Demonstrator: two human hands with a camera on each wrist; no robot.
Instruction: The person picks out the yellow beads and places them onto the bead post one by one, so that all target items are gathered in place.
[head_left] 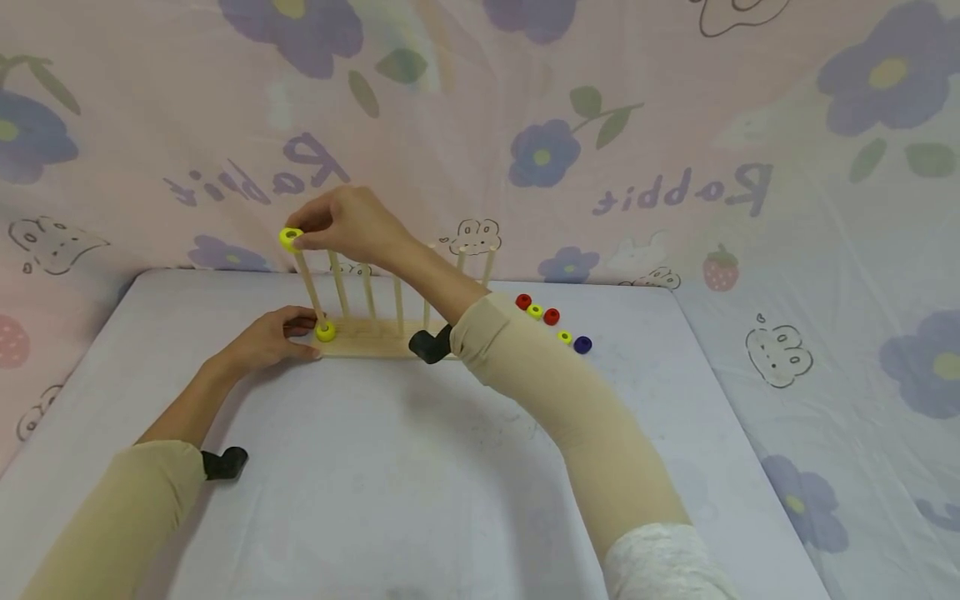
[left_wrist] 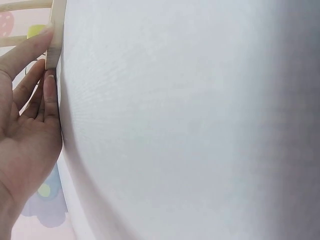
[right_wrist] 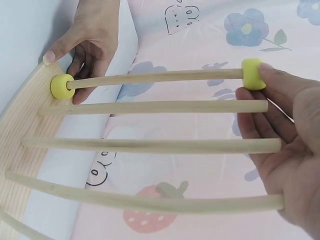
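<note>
My right hand pinches a yellow bead between thumb and fingers at the top of the leftmost peg of a wooden peg stand. Round the foot of that same peg sits a second yellow bead, resting on the base. At the stand's left end, my left hand holds the base, its thumb on the front edge and fingers on the far side. The other pegs rise bare in the right wrist view. My right forearm hides part of the stand's right side in the head view.
Right of the stand lie several loose beads: a red bead, a yellow bead, another red one, another yellow one and a dark blue bead. They rest on the white-covered table. A printed cloth hangs behind.
</note>
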